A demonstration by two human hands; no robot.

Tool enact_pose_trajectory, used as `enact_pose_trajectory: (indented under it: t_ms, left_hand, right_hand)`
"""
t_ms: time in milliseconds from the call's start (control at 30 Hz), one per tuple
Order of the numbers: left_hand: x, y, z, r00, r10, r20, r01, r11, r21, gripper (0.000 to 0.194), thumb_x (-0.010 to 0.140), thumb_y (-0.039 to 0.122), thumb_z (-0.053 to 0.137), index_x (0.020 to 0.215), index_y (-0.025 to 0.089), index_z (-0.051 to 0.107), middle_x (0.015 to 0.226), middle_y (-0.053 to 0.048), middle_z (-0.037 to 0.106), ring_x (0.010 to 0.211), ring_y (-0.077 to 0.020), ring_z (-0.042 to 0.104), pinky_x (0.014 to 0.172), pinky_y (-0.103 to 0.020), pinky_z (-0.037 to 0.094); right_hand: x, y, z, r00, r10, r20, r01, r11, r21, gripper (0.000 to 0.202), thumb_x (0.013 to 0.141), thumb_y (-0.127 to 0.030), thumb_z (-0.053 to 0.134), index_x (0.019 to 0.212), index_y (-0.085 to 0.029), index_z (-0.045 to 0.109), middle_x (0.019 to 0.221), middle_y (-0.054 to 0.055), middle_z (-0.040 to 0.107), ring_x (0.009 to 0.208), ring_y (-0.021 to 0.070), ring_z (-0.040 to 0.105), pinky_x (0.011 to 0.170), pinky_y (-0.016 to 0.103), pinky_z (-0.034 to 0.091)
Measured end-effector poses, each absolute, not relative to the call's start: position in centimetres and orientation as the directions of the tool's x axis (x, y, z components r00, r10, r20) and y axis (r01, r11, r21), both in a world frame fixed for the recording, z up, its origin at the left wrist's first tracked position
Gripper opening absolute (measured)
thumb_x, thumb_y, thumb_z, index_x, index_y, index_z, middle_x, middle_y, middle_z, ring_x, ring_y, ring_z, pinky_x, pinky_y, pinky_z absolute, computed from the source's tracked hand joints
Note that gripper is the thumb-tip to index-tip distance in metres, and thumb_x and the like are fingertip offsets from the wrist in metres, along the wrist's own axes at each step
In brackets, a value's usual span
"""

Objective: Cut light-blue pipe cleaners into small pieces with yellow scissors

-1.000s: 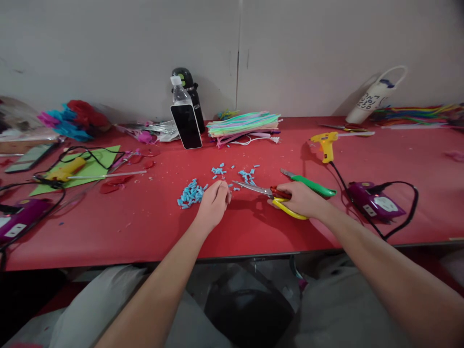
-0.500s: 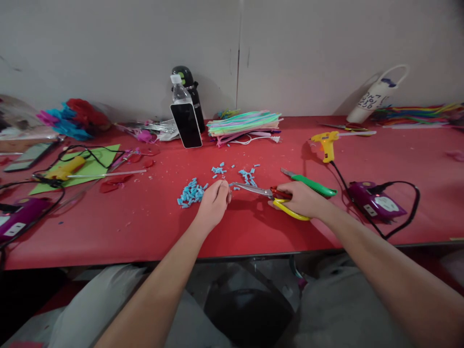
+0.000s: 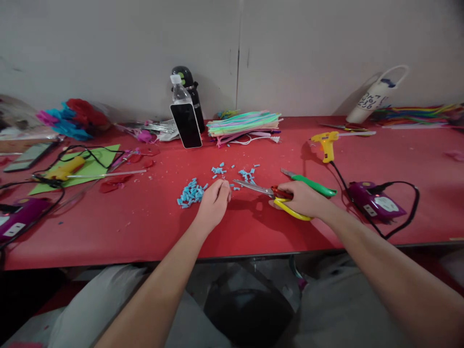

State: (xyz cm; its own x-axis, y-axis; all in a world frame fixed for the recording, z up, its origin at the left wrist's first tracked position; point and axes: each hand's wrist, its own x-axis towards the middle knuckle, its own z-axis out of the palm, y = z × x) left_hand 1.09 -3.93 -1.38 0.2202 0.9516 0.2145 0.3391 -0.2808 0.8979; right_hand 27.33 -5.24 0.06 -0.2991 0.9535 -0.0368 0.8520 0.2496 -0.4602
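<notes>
My right hand (image 3: 299,198) grips a pair of scissors (image 3: 259,188) with red and yellow handles, blades pointing left. Their tips lie just right of my left hand (image 3: 214,199), a small gap apart. The fingers of my left hand are pinched together; whatever is between them is hidden or too small to name. Beside that hand on the left is a pile of short blue pieces (image 3: 191,193). More blue bits (image 3: 218,170) lie in a small group behind it, and another scatter of blue pieces (image 3: 247,174) sits behind the scissor blades.
A green utility knife (image 3: 314,185) lies right of my right hand. Behind are a yellow glue gun (image 3: 326,145), a bundle of pastel pipe cleaners (image 3: 244,125) and a phone (image 3: 186,125) leaning on bottles. A purple power box (image 3: 377,202) with a cable stands at right.
The scissor tips have moved slightly right, away from my left fingertips. My left hand stays almost in place, and the blue piles look the same.
</notes>
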Motion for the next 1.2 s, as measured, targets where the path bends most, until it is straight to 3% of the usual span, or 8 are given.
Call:
enact_pose_trajectory:
  t_ms: [1200]
  left_hand:
    - [1.09,-3.86,-1.88,0.207,0.956,0.208,0.303,-0.265,0.915,0.035,0.098,0.040,0.036,0.072,0.019,0.047,0.063,0.002,0.049,0.056,-0.0107,0.045,0.057,-0.025,0.037]
  right_hand:
    - [27.19,-5.05,-0.36,-0.310,0.951,-0.015,0.857,0.273,-0.437,0.030,0.075,-0.042,0.058,0.060,-0.019,0.045,0.054,-0.005,0.041,0.052,0.0100,0.033,0.052,0.027,0.022]
